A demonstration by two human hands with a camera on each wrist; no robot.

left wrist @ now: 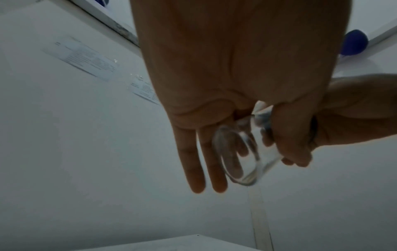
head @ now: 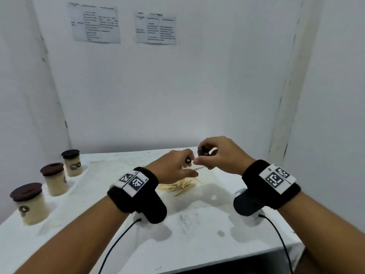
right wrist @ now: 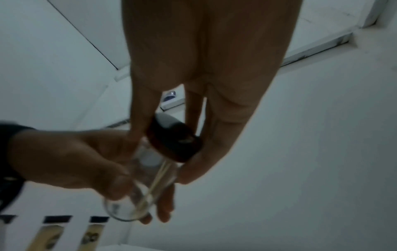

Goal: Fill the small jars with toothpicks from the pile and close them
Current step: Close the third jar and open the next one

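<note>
Three closed jars stand in a row along the left edge of the white table [head: 197, 224], well left of the toothpick pile [head: 178, 185], each packed with toothpicks under a dark brown lid: the nearest jar [head: 30, 204], the middle jar [head: 55, 179] and the farthest jar [head: 72, 163].

Above the pile, slightly behind it, the left hand [head: 173, 165] holds a small clear glass jar [right wrist: 139, 183] tilted, gripped between the thumb and the curled first fingers, while the ring and little fingers [left wrist: 193, 163] stretch out straight. A few toothpicks [right wrist: 156, 183] lie slanted inside the glass.

Just right of the left hand and touching the same jar, the right hand [head: 221, 155] has its thumb and fingers curled round the dark brown lid [right wrist: 174, 141], which sits at the jar's mouth; whether it is fully seated cannot be told. Both wrists wear black bands with printed square markers.
</note>
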